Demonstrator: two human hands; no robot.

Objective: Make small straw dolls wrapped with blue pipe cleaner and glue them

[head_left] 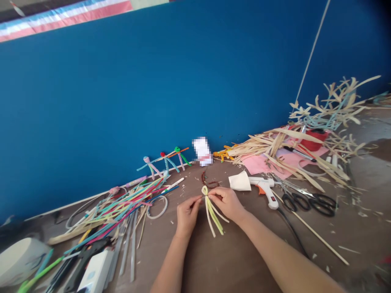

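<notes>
- The pale yellow-green pipe-cleaner bundle (213,212) is over the table (238,256), between the two hands, gathered at a neck just below its small loop (205,186).
- Its long axis runs from that loop, pointing away toward the blue partition (171,93), to loose ends that fan back toward the person and slightly rightward.
- The right hand (227,203) is nearer the trailing strands; its thumb and finger pinch the neck from the right.
- The left hand (187,213) meets the neck from the left, thumb and finger likewise drawn narrow on it; whether a separate thin tie runs between the fingertips is too small to tell.
- Just beyond the loop lies a string of reddish-brown beads (204,179).
- Right of the hands lie a white glue gun (265,185) and black-handled scissors (307,193).
- Left of them is a heap of coloured pipe cleaners (122,215), with three small pipe-cleaner figures (152,167) against the partition.
</notes>
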